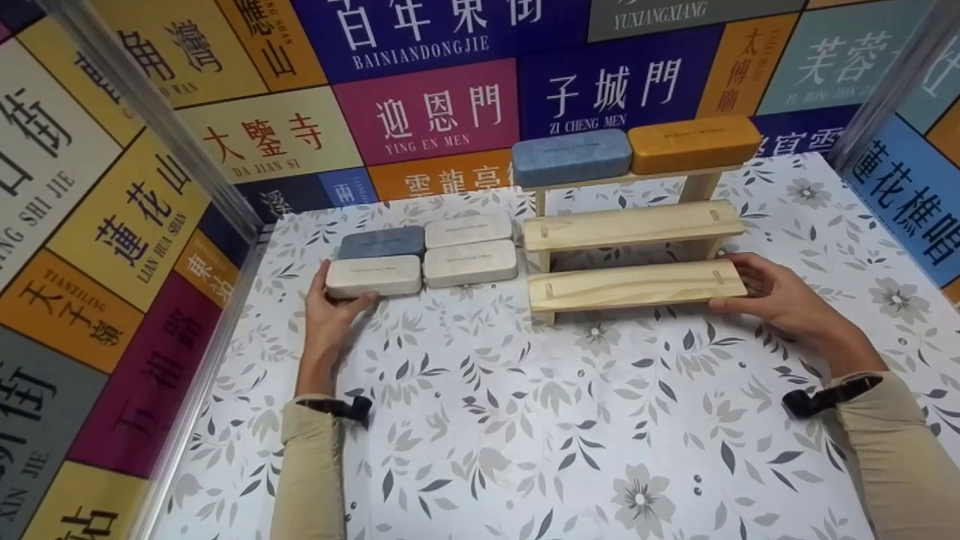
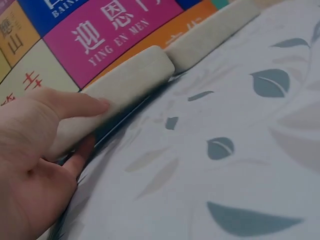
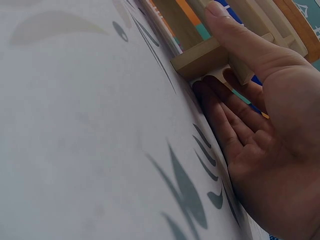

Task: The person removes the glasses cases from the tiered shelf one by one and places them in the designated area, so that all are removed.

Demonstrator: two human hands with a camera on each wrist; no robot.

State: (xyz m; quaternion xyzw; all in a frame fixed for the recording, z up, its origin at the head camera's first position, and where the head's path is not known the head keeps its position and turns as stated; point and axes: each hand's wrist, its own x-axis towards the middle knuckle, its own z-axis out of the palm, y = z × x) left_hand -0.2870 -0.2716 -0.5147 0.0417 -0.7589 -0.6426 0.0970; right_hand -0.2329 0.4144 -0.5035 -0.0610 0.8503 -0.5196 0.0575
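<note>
Bench [image 1: 517, 450] under a white sheet printed with grey leaves and flowers, carrying all items. Right hand [image 1: 780, 296], one: grip set about the right end of the lowest plank, thumb at its near edge, fingers round the end. Left hand [image 1: 328, 311], one: grip holding an off-white, rounded oblong case [image 1: 373, 275] by its left end and near side. Case apparently light and stiff-walled, faintly smooth; rounded edges may slip under a fingertip hold, so best taken across its narrow width, thumb on one long side, fingers on the other. Second off-white oblong case [image 1: 470, 263], just right of it. Pale, three-tier stepped wooden stand [image 1: 637, 289], right of the cases: rigid, probably light, top-loaded and liable to tip or slide if pushed; best steadied at a plank end, above a leg. Slate-blue oblong case [image 1: 382, 241], behind the held one; third off-white oblong case [image 1: 468, 229], behind the second. On the top tier, side by side: grey-blue oblong case [image 1: 572, 157], left; orange-ochre oblong case [image 1: 693, 145], right. Contents and fragility: cannot tell. Rear: multicoloured panelled backdrop [image 1: 442, 105] with white and red lettering.
</note>
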